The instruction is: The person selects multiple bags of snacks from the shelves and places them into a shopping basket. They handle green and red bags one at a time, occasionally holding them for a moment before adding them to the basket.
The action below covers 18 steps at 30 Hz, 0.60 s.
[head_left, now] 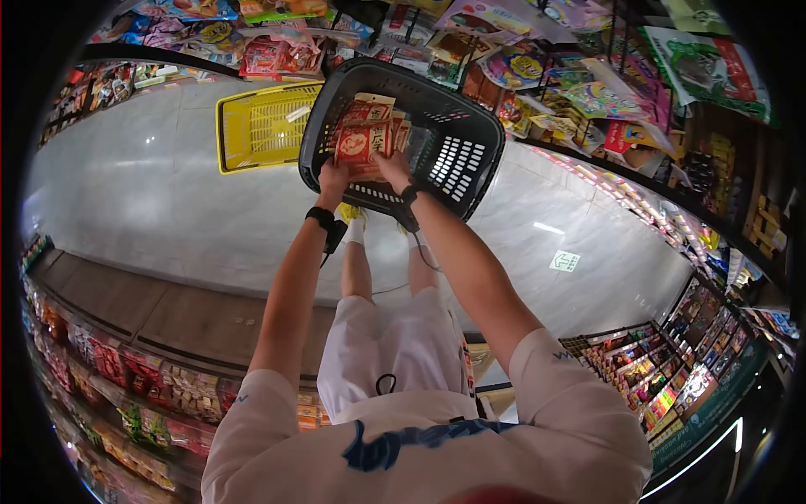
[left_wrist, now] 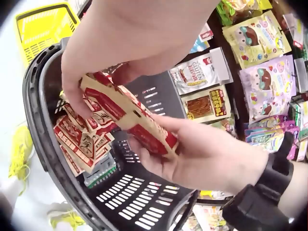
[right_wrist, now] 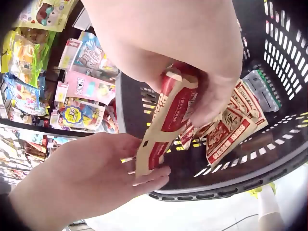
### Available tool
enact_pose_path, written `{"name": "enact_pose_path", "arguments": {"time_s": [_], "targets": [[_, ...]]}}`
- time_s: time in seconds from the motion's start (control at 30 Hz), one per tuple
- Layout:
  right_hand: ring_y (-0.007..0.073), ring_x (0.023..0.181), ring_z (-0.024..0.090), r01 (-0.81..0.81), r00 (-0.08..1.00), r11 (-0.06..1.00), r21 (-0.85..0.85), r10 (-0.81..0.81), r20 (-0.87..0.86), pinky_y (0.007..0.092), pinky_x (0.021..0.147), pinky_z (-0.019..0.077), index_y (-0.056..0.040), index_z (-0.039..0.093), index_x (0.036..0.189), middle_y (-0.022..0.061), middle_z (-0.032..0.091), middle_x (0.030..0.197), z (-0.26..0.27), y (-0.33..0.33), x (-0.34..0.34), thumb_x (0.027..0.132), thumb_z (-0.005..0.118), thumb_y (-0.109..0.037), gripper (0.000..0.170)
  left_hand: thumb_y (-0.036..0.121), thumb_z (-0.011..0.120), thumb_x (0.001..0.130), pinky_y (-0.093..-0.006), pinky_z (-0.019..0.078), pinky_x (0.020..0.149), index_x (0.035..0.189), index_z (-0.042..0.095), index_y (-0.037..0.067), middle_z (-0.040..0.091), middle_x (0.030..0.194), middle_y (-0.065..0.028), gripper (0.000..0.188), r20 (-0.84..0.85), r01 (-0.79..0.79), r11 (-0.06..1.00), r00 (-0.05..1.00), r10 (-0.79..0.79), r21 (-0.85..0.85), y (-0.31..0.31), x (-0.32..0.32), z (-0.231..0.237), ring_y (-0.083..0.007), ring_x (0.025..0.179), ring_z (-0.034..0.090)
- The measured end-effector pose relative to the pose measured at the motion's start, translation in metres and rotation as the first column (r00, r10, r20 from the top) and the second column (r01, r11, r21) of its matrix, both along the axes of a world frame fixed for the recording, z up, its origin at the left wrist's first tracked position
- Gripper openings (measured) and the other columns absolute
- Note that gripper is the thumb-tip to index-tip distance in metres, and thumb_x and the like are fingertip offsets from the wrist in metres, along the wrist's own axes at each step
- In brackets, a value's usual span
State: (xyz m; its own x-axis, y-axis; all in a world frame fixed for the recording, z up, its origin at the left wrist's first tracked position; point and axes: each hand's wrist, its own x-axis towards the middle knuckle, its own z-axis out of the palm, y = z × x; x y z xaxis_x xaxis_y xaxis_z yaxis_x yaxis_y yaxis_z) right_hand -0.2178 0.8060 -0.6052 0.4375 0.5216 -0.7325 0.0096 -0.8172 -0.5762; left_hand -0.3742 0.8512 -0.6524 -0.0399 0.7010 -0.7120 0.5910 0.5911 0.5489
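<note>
Both hands grip opposite ends of a red-and-cream packet (head_left: 361, 143) above the black basket. The left hand (head_left: 333, 178) is at one end, its fingers round the packet (left_wrist: 127, 108) in the left wrist view. At the other end the right hand (head_left: 393, 170) holds on, its fingers curled over the packet (right_wrist: 168, 108) in the right wrist view. Inside the black basket (head_left: 489, 172), similar red-and-cream packets (left_wrist: 79, 144) lie in an overlapping pile. Beside them is a clear package with a green edge (right_wrist: 262, 91).
A yellow basket (head_left: 231, 126) stands on the floor, left of the black one. Shelves of colourful snack bags (head_left: 588, 92) run along the far side, with more shelves (head_left: 168, 386) at the lower left. The person's yellow shoes (left_wrist: 20, 149) are close to the basket.
</note>
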Motion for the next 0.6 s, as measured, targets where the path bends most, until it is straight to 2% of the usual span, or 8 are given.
{"name": "enact_pose_path", "arguments": {"time_s": [0.1, 0.13, 0.2, 0.37, 0.47, 0.53, 0.57, 0.6], "targets": [[0.0286, 0.091, 0.068, 0.222, 0.913, 0.966, -0.13, -0.253, -0.32, 0.0418, 0.072, 0.0553, -0.006, 0.057, 0.118, 0.0145, 0.067, 0.107, -0.066, 0.0, -0.019, 0.087, 0.065, -0.026, 0.038, 0.032, 0.051, 0.089, -0.0395, 0.0533, 0.077, 0.114, 0.063, 0.008, 0.07, 0.096, -0.0146, 0.036, -0.202, 0.315, 0.948, 0.932, -0.301, 0.042, 0.002, -0.002, -0.005, -0.0313, 0.094, 0.067], [0.0254, 0.089, 0.068, 0.227, 0.894, 0.957, -0.182, -0.279, -0.35, 0.0397, 0.069, 0.0569, -0.0074, 0.051, 0.121, 0.0113, 0.065, 0.107, -0.064, -0.001, -0.026, 0.089, 0.06, -0.022, 0.036, 0.033, 0.05, 0.089, -0.0406, 0.0509, 0.085, 0.11, 0.066, 0.008, 0.068, 0.103, -0.0184, 0.036, 0.05, 0.324, 0.943, 0.943, -0.329, 0.079, 0.0, -0.002, 0.027, -0.0363, 0.1, 0.064], [0.0245, 0.086, 0.068, 0.266, 0.912, 0.959, -0.093, -0.282, -0.296, 0.0366, 0.065, 0.0572, -0.0074, 0.053, 0.119, 0.0116, 0.065, 0.105, -0.055, -0.01, -0.041, 0.09, 0.058, -0.02, 0.032, 0.032, 0.051, 0.086, -0.0442, 0.0516, 0.084, 0.1, 0.069, 0.007, 0.067, 0.098, -0.022, 0.034, -0.083, 0.564, 0.811, 0.825, -0.559, 0.154, -0.02, -0.008, -0.016, -0.0382, 0.096, 0.064], [0.0194, 0.064, 0.063, -0.062, 0.971, 0.997, 0.042, 0.07, -0.228, 0.0319, 0.048, 0.0503, -0.0082, 0.058, 0.105, 0.0094, 0.062, 0.08, -0.042, -0.035, -0.045, 0.085, 0.06, -0.016, 0.022, 0.036, 0.055, 0.083, -0.047, 0.0522, 0.081, 0.091, 0.071, 0.012, 0.068, 0.094, -0.0208, 0.031, -0.099, 0.551, 0.826, 0.835, -0.542, 0.119, -0.045, -0.005, 0.028, -0.038, 0.092, 0.065], [0.027, 0.069, 0.06, -0.414, 0.868, 0.894, 0.171, 0.332, 0.369, 0.0404, 0.057, 0.0468, -0.0031, 0.055, 0.088, 0.0146, 0.059, 0.077, -0.014, -0.068, -0.051, 0.081, 0.058, -0.006, 0.009, 0.02, 0.05, 0.085, -0.047, 0.0528, 0.07, 0.086, 0.068, 0.006, 0.068, 0.09, -0.0165, 0.023, -0.273, 0.891, 0.291, 0.394, -0.878, 0.349, -0.056, -0.022, 0.033, -0.036, 0.082, 0.066], [0.0365, 0.073, 0.059, -0.366, 0.926, 0.794, 0.486, 0.263, 0.269, 0.0472, 0.062, 0.045, -0.0011, 0.056, 0.096, 0.0219, 0.06, 0.083, 0.047, -0.087, -0.038, 0.083, 0.054, -0.008, 0.014, 0.023, 0.048, 0.092, -0.0462, 0.0494, 0.071, 0.093, 0.066, 0.004, 0.067, 0.088, -0.0188, 0.027, 0.055, 0.545, 0.67, 0.754, -0.655, 0.504, -0.067, -0.026, 0.067, -0.04, 0.084, 0.063], [0.0392, 0.075, 0.061, -0.445, 0.895, 0.862, 0.242, 0.421, 0.148, 0.0492, 0.064, 0.0449, -0.0005, 0.057, 0.092, 0.0242, 0.061, 0.084, 0.074, -0.099, -0.026, 0.085, 0.052, -0.011, 0.014, 0.024, 0.051, 0.092, -0.0456, 0.0493, 0.07, 0.092, 0.065, 0.003, 0.067, 0.086, -0.0187, 0.026, 0.156, 0.51, 0.728, 0.76, -0.63, 0.458, -0.063, -0.029, 0.087, -0.0397, 0.081, 0.062], [0.0399, 0.076, 0.062, -0.667, 0.742, 0.735, 0.126, 0.639, 0.201, 0.0496, 0.066, 0.0456, -0.0009, 0.059, 0.087, 0.0241, 0.062, 0.083, 0.109, -0.103, -0.01, 0.086, 0.05, -0.014, 0.016, 0.026, 0.053, 0.093, -0.0422, 0.0498, 0.066, 0.091, 0.066, 0.003, 0.068, 0.084, -0.0159, 0.027, 0.077, 0.557, 0.681, 0.745, -0.663, 0.475, -0.067, -0.039, 0.079, -0.0302, 0.077, 0.064]]}}
